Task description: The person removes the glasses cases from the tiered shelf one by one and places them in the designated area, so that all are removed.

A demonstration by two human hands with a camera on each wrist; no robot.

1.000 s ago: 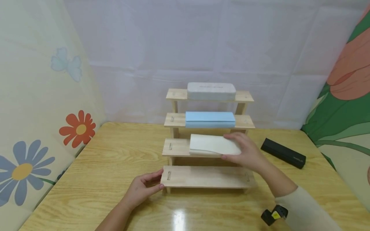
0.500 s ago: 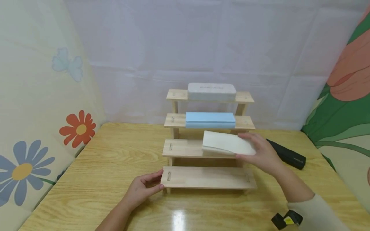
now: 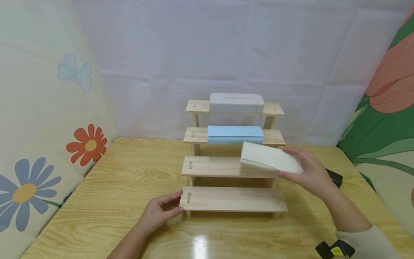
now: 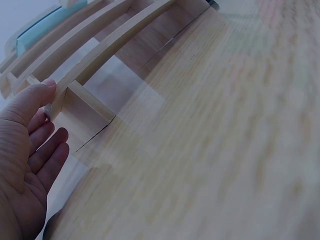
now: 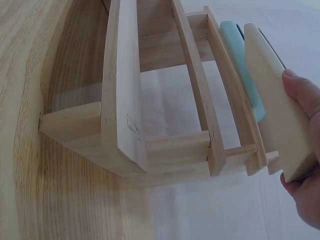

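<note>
My right hand (image 3: 308,172) grips one end of a cream glasses case (image 3: 270,156), held tilted in the air over the right part of the third shelf down. In the right wrist view the thumb and fingers (image 5: 302,90) clasp the case's edges. My left hand (image 3: 158,212) pinches the left end of the lowest shelf of a four-step wooden rack (image 3: 233,199); the left wrist view shows its thumb (image 4: 42,92) on top of the board. A blue glasses case (image 3: 235,134) lies on the second shelf, and a white-grey case (image 3: 237,103) on the top one.
A black oblong case (image 3: 334,177) lies on the table to the right of the rack, mostly hidden behind my right hand. The wooden table (image 3: 129,172) reaches back to a white cloth backdrop (image 3: 161,54), with flower-printed panels at both sides.
The cream glasses case has been lifted off the third shelf and carried to the right by my right hand, tilting as it moves. My left hand stays at the lowest shelf.
</note>
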